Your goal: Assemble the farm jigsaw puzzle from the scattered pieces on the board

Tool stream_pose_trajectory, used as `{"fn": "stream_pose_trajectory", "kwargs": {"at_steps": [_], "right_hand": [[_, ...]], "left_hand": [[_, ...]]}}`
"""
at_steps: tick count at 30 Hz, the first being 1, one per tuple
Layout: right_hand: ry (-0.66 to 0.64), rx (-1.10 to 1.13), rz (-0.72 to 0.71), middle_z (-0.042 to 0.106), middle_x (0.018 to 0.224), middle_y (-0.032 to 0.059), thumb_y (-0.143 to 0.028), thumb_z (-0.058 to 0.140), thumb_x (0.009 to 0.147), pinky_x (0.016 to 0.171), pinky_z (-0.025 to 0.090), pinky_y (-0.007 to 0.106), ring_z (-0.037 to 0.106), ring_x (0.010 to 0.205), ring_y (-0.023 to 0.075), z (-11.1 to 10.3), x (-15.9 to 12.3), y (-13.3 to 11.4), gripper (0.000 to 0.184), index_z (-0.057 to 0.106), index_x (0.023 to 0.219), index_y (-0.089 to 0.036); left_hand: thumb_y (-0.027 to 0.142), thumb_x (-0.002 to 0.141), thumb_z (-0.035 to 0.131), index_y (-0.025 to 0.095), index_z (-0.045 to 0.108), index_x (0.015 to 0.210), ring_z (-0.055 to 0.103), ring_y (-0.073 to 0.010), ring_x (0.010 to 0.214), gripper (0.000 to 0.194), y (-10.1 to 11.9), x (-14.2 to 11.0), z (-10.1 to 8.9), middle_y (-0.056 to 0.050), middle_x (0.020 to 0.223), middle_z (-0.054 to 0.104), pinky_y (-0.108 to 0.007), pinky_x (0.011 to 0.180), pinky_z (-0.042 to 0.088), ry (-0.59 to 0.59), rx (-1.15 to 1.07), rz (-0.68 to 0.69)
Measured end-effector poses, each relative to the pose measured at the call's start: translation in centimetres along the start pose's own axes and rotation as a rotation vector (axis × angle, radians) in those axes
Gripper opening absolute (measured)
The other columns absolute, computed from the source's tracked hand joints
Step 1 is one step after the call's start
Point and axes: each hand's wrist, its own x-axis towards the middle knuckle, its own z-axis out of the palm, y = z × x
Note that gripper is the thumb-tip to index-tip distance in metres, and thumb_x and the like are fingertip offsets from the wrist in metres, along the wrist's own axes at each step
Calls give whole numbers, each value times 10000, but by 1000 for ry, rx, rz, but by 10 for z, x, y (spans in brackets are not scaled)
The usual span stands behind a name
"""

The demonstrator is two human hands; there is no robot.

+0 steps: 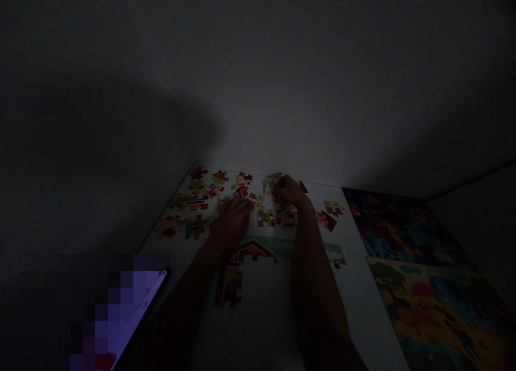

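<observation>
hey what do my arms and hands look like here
Your left hand and right hand are bare, without gloves, and no watch or cable shows. No sleeve shows on the forearms. It's too dark to make out rings or fine markings.

Jigsaw pieces [265,218] showing printed, card-like faces toward the far edge, and that white tabletop [266,301] looks smooth and matt, the wall [282,91] beyond matt too, the lit screen [139,309] glassy-smooth!
</observation>
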Motion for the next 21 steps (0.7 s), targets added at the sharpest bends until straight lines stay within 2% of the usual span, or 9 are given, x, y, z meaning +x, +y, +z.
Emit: {"fn": "stream_pose_trajectory", "kwargs": {"at_steps": [5,10,13,17,21], "right_hand": [[17,204,-32,607,668,-47,-238,683,643,639,449,251,545,643,120,2,0,-2,145,584,737,-192],[33,402,-4,637,720,-25,-304,706,623,675,465,281,547,636,121,2,0,-5,223,601,776,-182],[62,455,37,642,730,-12,-317,725,609,685,471,303,555,636,128,3,1,-4,257,604,787,-176],[78,504,59,642,715,-8,-293,730,588,687,483,304,582,651,138,3,3,-2,241,606,758,-176],[97,495,63,653,711,-12,-275,727,581,692,493,301,595,650,138,4,4,1,215,628,743,-175]], "left_hand": [[189,961,404,242,624,1313,497,-208,1343,419,1,0,1,-48,1401,605,-467,1208,282,4,-16,-6],[202,960,410,224,656,1251,551,-208,1275,382,2,2,-3,-58,1337,646,-468,1193,303,-10,-63,-1],[207,950,433,222,673,1214,546,-218,1273,357,3,3,-6,-65,1332,643,-462,1184,318,-4,-64,25],[187,935,449,240,670,1220,493,-228,1334,364,6,1,-5,-69,1429,570,-465,1169,339,-2,-53,103],[168,931,442,250,674,1223,537,-217,1289,382,6,1,-2,-65,1372,616,-455,1157,356,-29,-55,110]]}}
